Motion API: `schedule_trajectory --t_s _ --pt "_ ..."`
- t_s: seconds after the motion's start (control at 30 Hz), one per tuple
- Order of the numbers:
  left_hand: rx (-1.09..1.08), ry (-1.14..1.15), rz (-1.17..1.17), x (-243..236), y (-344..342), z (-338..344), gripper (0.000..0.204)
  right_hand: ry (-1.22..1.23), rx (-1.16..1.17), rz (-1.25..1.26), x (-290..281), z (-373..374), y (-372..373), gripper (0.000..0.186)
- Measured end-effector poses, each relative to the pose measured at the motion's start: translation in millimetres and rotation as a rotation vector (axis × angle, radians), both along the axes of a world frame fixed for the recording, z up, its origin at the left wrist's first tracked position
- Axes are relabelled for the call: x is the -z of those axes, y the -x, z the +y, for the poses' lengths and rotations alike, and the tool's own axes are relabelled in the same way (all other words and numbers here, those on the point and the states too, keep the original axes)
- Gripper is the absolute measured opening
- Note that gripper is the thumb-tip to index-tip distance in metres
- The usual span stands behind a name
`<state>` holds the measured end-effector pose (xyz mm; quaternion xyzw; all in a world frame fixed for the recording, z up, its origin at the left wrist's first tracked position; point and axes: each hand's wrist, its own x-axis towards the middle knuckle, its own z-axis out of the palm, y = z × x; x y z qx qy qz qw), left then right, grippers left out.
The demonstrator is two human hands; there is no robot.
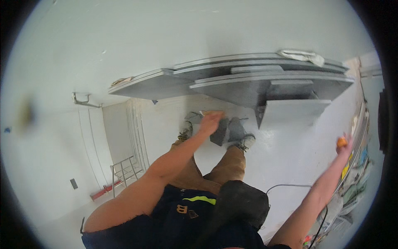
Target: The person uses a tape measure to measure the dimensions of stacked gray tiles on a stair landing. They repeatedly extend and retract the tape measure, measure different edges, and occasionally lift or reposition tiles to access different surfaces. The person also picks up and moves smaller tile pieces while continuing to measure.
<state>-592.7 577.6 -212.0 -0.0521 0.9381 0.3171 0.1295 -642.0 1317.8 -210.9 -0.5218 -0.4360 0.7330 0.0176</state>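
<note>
My left hand (pixel 211 121) reaches down in front of me, above several dark grey broken pieces (pixel 218 133) on the floor between my feet. A small pale scrap (pixel 204 112) shows right beside its fingers. The fingers are blurred, and whether they grip anything cannot be made out. Stretched far out to the right, my right hand (pixel 346 146) is closed around a small orange object (pixel 341 142). Only the orange part shows, so its kind is unclear.
Large grey panels (pixel 232 89) lean in a stack against the wall ahead, with a white cloth (pixel 302 56) on top. A smaller grey panel (pixel 292 113) stands before them. A cable (pixel 288 185) crosses the floor. Bags and clutter (pixel 352 186) line the right; a metal ladder-like frame (pixel 124 171) stands left.
</note>
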Motion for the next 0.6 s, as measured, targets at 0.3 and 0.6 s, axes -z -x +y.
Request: schedule_trajectory --t_s 0.3,0.6 --pt "-0.323 0.516 0.259 -58.3 3.7 -365.6 0.027 0.343 -0.059 0.838 -81.2 -105.4 -97.0 0.039" --pt "-0.066 0.702 0.359 -54.8 51.9 -533.7 0.041 0.096 -0.866 0.348 -82.2 -673.3 52.1 0.023"
